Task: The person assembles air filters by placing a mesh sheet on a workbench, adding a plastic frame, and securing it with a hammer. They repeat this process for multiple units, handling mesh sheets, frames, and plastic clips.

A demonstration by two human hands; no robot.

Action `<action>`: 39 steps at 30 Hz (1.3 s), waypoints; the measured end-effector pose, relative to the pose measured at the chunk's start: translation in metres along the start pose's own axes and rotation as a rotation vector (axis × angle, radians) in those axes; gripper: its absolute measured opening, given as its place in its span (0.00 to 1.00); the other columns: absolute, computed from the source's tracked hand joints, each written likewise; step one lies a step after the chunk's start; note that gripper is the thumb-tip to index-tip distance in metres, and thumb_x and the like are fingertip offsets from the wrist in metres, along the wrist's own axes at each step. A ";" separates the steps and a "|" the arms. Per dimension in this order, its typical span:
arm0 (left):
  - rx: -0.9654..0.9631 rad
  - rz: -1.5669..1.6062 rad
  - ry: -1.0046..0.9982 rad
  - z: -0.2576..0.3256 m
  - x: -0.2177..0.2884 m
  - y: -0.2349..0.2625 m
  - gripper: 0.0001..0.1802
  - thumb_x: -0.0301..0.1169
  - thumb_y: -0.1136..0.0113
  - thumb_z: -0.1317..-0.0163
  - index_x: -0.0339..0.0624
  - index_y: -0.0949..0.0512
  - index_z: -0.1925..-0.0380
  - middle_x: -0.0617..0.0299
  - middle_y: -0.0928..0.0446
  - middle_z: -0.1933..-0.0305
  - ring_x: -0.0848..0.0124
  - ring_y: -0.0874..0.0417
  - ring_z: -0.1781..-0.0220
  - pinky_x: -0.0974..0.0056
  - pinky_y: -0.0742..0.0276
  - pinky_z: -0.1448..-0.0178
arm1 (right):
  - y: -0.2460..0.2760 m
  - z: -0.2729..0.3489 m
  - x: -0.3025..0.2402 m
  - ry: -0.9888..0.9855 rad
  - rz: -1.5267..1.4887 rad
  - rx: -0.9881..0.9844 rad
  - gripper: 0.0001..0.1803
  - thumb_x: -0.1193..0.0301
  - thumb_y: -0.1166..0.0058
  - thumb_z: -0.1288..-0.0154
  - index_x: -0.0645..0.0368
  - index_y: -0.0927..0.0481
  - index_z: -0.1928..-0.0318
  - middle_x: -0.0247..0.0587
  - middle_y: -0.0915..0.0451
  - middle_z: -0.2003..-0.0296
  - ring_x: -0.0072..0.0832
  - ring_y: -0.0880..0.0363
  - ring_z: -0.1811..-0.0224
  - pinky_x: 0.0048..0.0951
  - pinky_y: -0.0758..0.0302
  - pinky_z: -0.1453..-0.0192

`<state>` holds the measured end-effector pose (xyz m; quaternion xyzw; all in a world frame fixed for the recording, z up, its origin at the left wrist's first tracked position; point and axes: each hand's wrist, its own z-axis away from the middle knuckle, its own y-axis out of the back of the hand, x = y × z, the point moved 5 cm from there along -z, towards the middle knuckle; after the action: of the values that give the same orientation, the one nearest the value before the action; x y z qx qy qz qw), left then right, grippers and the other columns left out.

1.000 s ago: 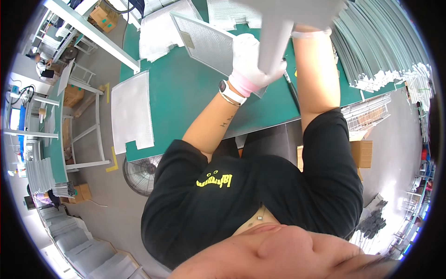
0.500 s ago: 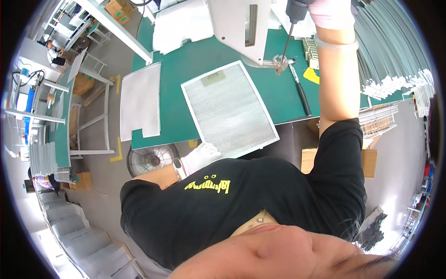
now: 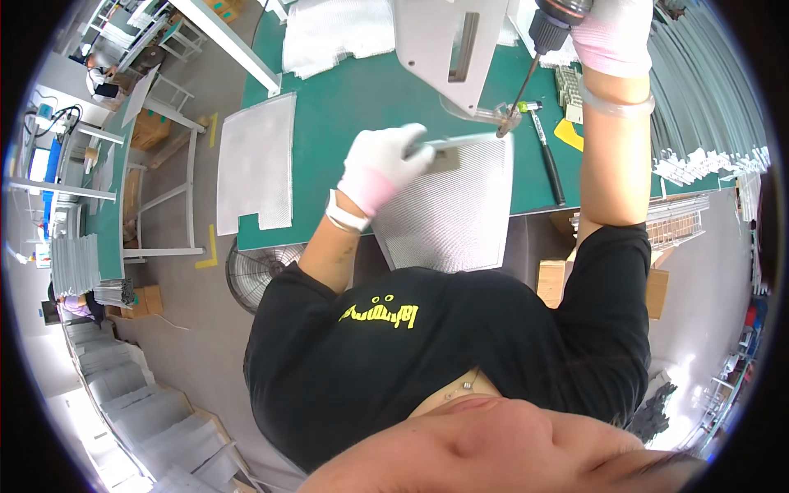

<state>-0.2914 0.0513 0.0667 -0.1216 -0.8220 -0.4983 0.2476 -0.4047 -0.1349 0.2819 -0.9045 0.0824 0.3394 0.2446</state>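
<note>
My right hand [image 3: 615, 39], in a white and pink glove, grips a power screwdriver [image 3: 552, 29] with a black nose and a long thin bit. The bit's tip is down at the far right corner of a framed mesh panel [image 3: 456, 205], beside a small clear guide piece [image 3: 511, 115]. At the panel's far left corner is my gloved left hand [image 3: 385, 167], thumb and fingers bent around the frame edge. The panel's near edge reaches past the table edge to my shirt. My left hand hides part of its left side.
A white machine housing [image 3: 448, 49] stands over the green table [image 3: 349, 103]. A hammer [image 3: 546, 156] and a yellow piece [image 3: 569, 135] lie right of the panel. Mesh sheets [image 3: 259, 168] lie left, long metal strips [image 3: 699, 90] right. A floor fan [image 3: 259, 271] stands below the table.
My left hand has moved from the panel's near left corner to its far left one. The panel has turned and shifted right, bringing its far right corner under the bit.
</note>
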 end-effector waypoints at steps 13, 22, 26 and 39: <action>0.150 -0.165 -0.148 0.052 0.089 -0.011 0.12 0.35 0.35 0.56 0.55 0.13 0.67 0.70 0.26 0.77 0.66 0.22 0.71 0.55 0.37 0.65 | -0.016 0.074 0.013 0.049 -0.156 0.021 0.34 0.57 0.50 0.26 0.71 0.40 0.31 0.36 0.27 0.73 0.20 0.33 0.79 0.20 0.33 0.74; 0.124 -0.040 -0.121 0.066 0.090 -0.019 0.15 0.39 0.27 0.60 0.53 0.13 0.68 0.74 0.25 0.77 0.71 0.22 0.74 0.58 0.34 0.64 | -0.005 0.082 0.006 0.052 -0.157 0.037 0.30 0.57 0.52 0.25 0.69 0.36 0.35 0.38 0.25 0.67 0.23 0.29 0.71 0.24 0.30 0.66; 0.146 0.046 -0.167 0.066 0.087 -0.017 0.16 0.37 0.26 0.60 0.52 0.13 0.67 0.73 0.25 0.77 0.71 0.24 0.77 0.60 0.34 0.69 | -0.002 0.086 0.012 0.032 -0.162 0.054 0.28 0.57 0.53 0.25 0.68 0.34 0.36 0.40 0.24 0.64 0.25 0.27 0.68 0.26 0.28 0.62; 0.074 0.211 -0.181 0.062 0.090 -0.024 0.20 0.38 0.24 0.58 0.53 0.12 0.61 0.68 0.30 0.76 0.68 0.28 0.76 0.61 0.34 0.69 | 0.030 0.108 0.035 -0.087 -0.202 0.151 0.24 0.58 0.55 0.24 0.65 0.28 0.41 0.43 0.20 0.55 0.29 0.21 0.56 0.32 0.23 0.51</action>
<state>-0.3967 0.0900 0.0724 -0.2425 -0.8415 -0.4258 0.2277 -0.4503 -0.1066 0.1770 -0.8717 0.0053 0.3448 0.3483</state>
